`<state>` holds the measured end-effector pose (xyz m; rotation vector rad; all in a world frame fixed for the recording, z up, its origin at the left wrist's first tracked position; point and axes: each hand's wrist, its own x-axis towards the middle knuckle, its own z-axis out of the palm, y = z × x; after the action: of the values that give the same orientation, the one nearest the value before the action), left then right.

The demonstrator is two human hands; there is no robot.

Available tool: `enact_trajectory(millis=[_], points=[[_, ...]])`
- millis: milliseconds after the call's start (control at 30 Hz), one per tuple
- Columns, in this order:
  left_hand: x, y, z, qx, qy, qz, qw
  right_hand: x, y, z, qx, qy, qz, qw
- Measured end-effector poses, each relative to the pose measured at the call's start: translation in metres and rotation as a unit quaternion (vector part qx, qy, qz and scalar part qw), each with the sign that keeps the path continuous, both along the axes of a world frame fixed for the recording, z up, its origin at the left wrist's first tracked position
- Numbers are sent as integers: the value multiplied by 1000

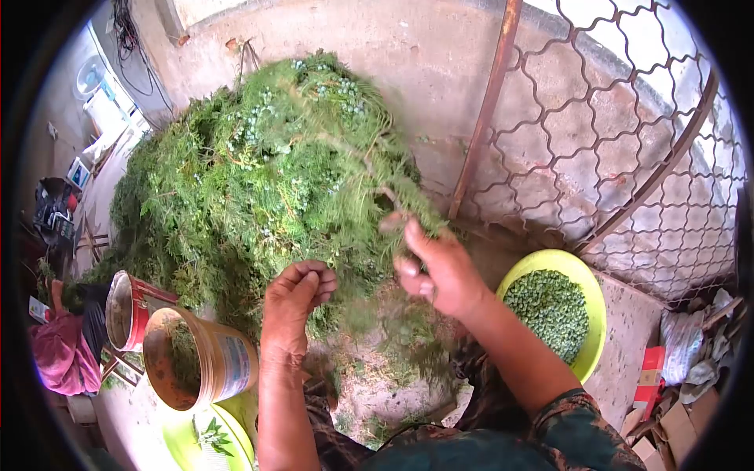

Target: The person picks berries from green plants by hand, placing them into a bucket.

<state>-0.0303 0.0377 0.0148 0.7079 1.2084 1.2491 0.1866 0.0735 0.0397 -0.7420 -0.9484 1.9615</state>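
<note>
My right hand (440, 267) is closed round the woody stem of a juniper branch (369, 169), whose feathery green sprays are smeared by motion. To its left, my left hand (298, 292) is closed in a pinch, thumb against curled fingers; anything between them is too small to make out. Behind both hands rises a large heap of cut juniper (212, 180), dotted with clusters of pale blue-green berries (259, 118). On my right stands a yellow-green basin (598, 314) holding a mass of loose berries (550, 314).
At left are a tan bucket (228, 361) with greenery inside, a red bucket (141, 302) and another yellow-green basin (177, 432). Wavy wire mesh (613, 133) in a rusty frame leans against the wall at right. Cardboard (683, 428) lies at lower right.
</note>
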Motion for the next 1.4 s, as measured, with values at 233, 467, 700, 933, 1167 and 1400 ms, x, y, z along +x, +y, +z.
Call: enact_trajectory(millis=[233,467,700,933,1167,1400], points=[[-5,-2,-6,33,97,-14,995,29,26,-4,-29,123,-94,987],[22,-24,0,6,174,-276,945,41,32,-7,-19,193,-127,973],[55,-24,16,345,526,9,778,28,28,-9,-52,177,-122,975],[63,-15,3,275,561,-221,749,12,29,-12,-86,130,-83,984],[61,-19,-16,217,422,-183,861,12,27,-12,-126,158,-61,977],[71,-25,-5,78,203,-215,952,14,29,-19,-64,177,3,982]])
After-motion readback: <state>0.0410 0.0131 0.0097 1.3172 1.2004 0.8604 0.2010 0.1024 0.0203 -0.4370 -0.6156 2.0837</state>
